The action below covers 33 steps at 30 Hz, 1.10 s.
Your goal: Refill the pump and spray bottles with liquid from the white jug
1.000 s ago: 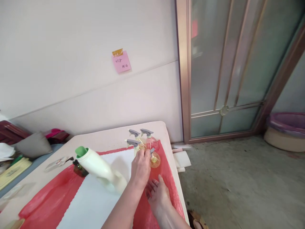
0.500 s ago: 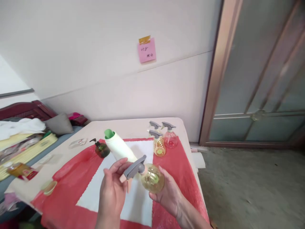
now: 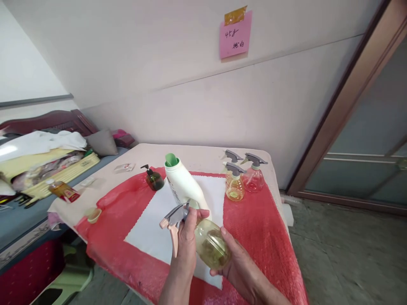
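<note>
I hold a small yellow-tinted spray bottle (image 3: 211, 245) tilted on its side above the red mat (image 3: 257, 228). My right hand (image 3: 237, 264) cups the bottle's round body from below. My left hand (image 3: 187, 241) is closed round its neck, just under the grey trigger head (image 3: 175, 216) with a pink lever. Just behind stands a tall white bottle (image 3: 184, 186) with a green cap. Three more spray bottles (image 3: 243, 178) stand at the mat's far right corner.
A white sheet (image 3: 152, 224) lies on the mat. A dark pump bottle (image 3: 154, 178) stands to the left. A small green cup (image 3: 93, 215) sits at the mat's left edge. Clutter covers a low blue surface (image 3: 19, 216) at left. Bare floor (image 3: 349, 254) lies to the right.
I have picked one spray bottle from the far group and brought it close. My left hand has moved onto its neck. The view has swung left and down.
</note>
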### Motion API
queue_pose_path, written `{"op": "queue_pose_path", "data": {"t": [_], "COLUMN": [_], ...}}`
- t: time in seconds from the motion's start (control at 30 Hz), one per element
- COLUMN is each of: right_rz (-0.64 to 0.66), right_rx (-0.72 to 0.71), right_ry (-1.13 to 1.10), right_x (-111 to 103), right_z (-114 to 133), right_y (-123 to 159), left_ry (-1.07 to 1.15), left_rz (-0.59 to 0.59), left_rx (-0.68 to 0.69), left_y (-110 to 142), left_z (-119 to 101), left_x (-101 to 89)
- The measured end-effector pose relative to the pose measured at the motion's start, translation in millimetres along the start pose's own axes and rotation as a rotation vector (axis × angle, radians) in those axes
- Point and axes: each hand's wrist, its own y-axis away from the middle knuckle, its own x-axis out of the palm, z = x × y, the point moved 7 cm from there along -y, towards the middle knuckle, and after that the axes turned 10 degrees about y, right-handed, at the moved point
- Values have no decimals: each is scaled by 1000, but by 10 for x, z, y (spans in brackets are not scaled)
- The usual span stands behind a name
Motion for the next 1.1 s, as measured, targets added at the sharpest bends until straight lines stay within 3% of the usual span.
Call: {"op": "queue_pose_path", "data": {"t": [0.27, 0.33, 0.4, 0.53, 0.6, 0.67, 0.77, 0.83, 1.0, 1.1], "right_rz": [-367, -399, -281, 142, 263, 261, 105, 29, 69, 26], "right_rx": [-779, -877, -768, -111, 72, -16, -383, -514, -388, -296], "right_ry": [598, 699, 645, 210, 88, 70, 250, 372, 215, 149], "right_x": [-82, -68, -46, 104, 183, 176, 84, 68, 85, 12], "right_z": [264, 277, 256, -9, -88, -22, 189, 255, 234, 239], "right_y": [306, 338, 248, 40, 63, 74, 120, 157, 117, 100], "left_ry": [147, 195, 228, 207, 196, 200, 230, 261, 357, 463], "left_rz": [-95, -106, -85, 20, 51, 30, -53, -99, -158, -255], "left_rx": [43, 3, -20, 17, 19, 13, -9, -20, 28, 111], "left_y": [61, 32, -11, -65, -70, -80, -102, -111, -138, -205], "left_z": [-98, -75, -85, -194, -215, -208, -173, -156, -238, -387], "left_x": [-43, -72, -98, -117, -118, -137, -175, -181, -209, -405]}}
